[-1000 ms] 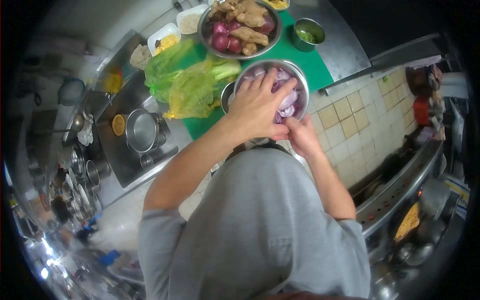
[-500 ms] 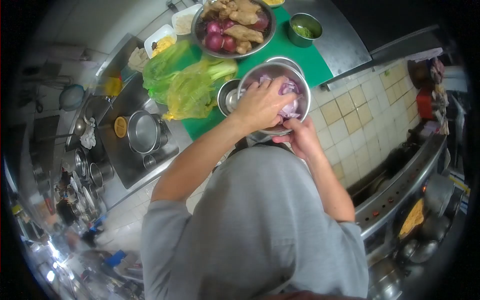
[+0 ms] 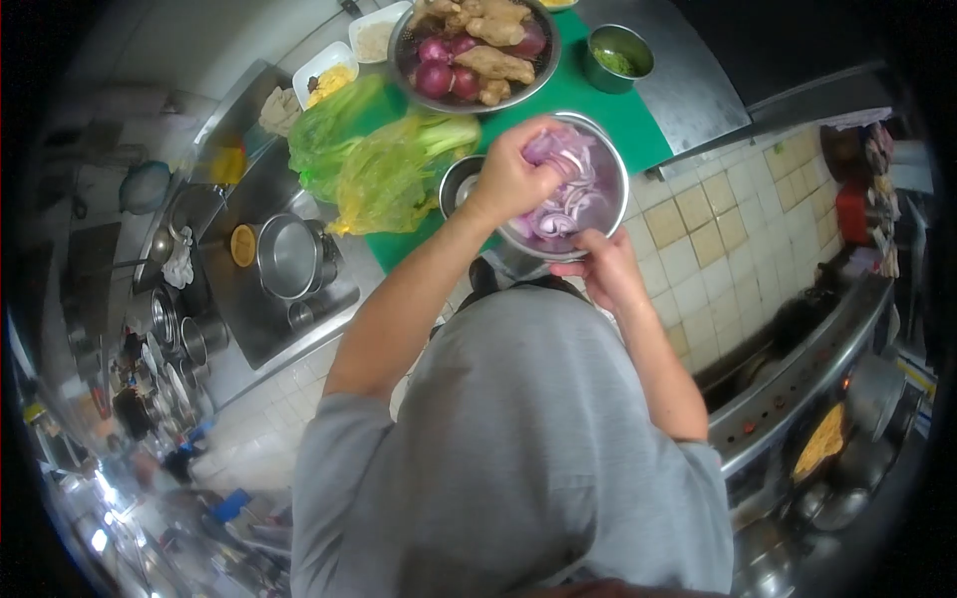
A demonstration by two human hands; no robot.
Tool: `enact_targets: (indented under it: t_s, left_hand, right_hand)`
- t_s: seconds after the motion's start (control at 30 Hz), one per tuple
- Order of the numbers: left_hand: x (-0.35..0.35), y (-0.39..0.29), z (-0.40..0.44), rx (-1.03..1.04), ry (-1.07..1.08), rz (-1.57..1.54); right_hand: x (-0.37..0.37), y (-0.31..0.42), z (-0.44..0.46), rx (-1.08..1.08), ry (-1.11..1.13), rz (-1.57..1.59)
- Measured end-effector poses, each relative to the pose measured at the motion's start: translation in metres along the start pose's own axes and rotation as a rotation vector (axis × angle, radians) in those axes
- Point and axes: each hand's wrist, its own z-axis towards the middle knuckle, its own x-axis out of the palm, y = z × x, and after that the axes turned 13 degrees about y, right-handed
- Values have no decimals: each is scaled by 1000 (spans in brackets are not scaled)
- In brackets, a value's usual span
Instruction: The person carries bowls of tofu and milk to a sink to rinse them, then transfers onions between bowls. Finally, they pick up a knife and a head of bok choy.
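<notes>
My left hand [image 3: 517,171] is above the near-left part of a metal bowl [image 3: 622,189], fingers curled around a bunch of sliced red onion [image 3: 564,211]. More onion slices lie inside the bowl. At the bowl's near edge, my right hand [image 3: 608,271] pinches the rim, thumb on top and fingers beneath. The bowl is tilted a little toward me. A smaller metal bowl [image 3: 452,179] sits just left of it, partly covered by my left hand.
On the green cutting board [image 3: 638,140] stand a colander [image 3: 546,75] of red onions and ginger and a metal pot [image 3: 618,62] with chopped greens. A yellow-green plastic bag [image 3: 379,184] of leafy vegetables lies left. Farther left is a steel pot [image 3: 289,256]; a stove [image 3: 788,399] is at right.
My left hand has risen out of the onion slices and now grips some of them. More of the bowl's inside shows. My right hand stays at the rim.
</notes>
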Motion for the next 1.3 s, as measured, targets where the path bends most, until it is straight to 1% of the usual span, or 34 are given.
enact_targets:
  t_s: [0.03,0.1,0.13,0.2,0.23,0.3,0.33,0.4,0.53,0.6,0.63,0.67,0.73,0.8,0.87,0.9,0.93,1.0,1.03,1.1,1.23,1.3]
  left_hand:
    - [-2,-3,1,0,-4,2]
    - [-6,-6,3,-37,-77,-161]
    - [-8,-6,4,-37,-81,-160]
    - [-10,-5,7,-30,-169,-479]
    - [-11,-1,9,-30,-171,-479]
    - [-13,5,10,-14,-262,-612]
    - [-13,6,9,-14,-264,-612]
    - [-13,-8,5,-39,-331,-710]
    - [-34,-27,-20,-36,-324,-726]
    - [-46,-23,-34,-91,-398,-655]
    - [-57,-9,-44,-93,-316,-497]
    - [-56,-3,-50,-94,-320,-495]
    - [-55,8,-63,-216,-211,-41]
    - [-52,24,-67,-243,-208,-79]
    - [-53,30,-66,-198,12,831]
    - [-48,28,-65,-367,85,833]
    - [-44,26,-61,-369,83,831]
    - [-34,21,-50,-708,228,977]
    - [-32,29,-47,-708,226,977]
    - [-31,50,-42,-787,295,1085]
    - [-39,57,-39,-739,349,1072]
    - [-46,45,-34,-682,452,951]
  right_hand:
    - [0,0,1,-4,-10,10]
    - [3,2,2,-5,-17,19]
    - [5,3,2,-18,-39,19]
    - [6,3,3,-28,-59,17]
    - [5,3,4,-14,-55,23]
    - [4,2,5,1,-50,28]
    - [4,3,6,0,-43,23]
    - [4,4,6,1,-37,17]
    - [-3,5,6,-16,-28,23]
    - [-9,6,6,-28,-27,26]
    - [-10,7,5,-42,-54,39]
    - [-11,7,4,-53,-79,50]
    - [-13,6,5,-83,-86,37]
    - [-16,6,5,-100,-127,29]
    - [-16,7,5,-115,-136,26]
    - [-17,7,5,-132,-148,24]
    - [-18,7,5,-129,-147,21]
    - [-18,8,5,-160,-161,6]
    - [-18,8,5,-160,-160,4]
    - [-16,10,4,-157,-163,-5]
    - [-7,11,5,-181,-162,-40]
    - [-2,12,6,-228,-145,-95]
